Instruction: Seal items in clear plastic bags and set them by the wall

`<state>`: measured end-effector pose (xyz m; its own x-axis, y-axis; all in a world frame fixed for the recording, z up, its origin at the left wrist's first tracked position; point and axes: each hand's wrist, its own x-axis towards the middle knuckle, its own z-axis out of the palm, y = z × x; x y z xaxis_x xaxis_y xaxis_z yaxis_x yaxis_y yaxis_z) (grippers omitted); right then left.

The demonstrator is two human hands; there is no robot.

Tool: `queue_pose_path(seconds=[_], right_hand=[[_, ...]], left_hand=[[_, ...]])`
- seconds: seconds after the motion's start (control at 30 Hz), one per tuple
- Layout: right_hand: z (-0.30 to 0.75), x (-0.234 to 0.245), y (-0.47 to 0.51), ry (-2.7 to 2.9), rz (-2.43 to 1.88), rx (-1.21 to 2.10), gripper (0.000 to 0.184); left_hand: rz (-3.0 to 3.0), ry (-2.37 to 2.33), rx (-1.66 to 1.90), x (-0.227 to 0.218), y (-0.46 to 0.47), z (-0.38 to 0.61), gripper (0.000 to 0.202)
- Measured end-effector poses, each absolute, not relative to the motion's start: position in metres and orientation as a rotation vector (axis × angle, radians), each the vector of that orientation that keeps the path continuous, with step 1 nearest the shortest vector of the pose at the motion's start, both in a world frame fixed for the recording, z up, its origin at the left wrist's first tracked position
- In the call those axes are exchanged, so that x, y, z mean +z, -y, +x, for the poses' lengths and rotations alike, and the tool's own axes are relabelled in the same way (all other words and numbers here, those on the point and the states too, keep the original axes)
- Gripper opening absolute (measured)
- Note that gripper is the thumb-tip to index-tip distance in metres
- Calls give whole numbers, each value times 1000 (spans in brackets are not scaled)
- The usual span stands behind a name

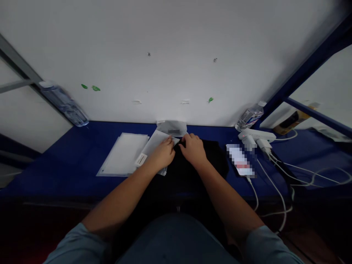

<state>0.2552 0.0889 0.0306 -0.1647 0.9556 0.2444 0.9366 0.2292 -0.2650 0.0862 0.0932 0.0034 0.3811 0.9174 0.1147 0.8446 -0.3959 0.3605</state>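
Observation:
My left hand (164, 153) is closed on a frosted plastic bag (155, 140) that bears a white label near its lower left corner. The bag lies slantwise, its right end reaching a dark cloth item (213, 154), perhaps folded clothing. On that black fabric rests my right hand (194, 149), thumb apart from the curved fingers, with no object visible in it. Behind both hands another translucent bag (172, 127) leans at the wall, a dark print on it. Left of my left hand, a flat stack of frosted plastic bags (125, 154) lies on the blue table (71, 157).
At the right are a phone (240, 160) on a charging cable, a white power strip (257, 135) with plugs and loose white cables, and a water bottle (250, 116). A larger bottle (64, 103) leans at the left. A white wall (176, 73) closes the back.

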Motion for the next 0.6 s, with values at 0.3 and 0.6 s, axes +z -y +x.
queue_pose_path(seconds=[0.3,0.6], right_hand=[[315,37,-46,1832,-1979,769,67],[289,20,-30,1668,-1397,1065,52]], left_hand=[[2288,-1584,259,2,-88,85,63],[2261,-1607,417,7,-86,85,54]])
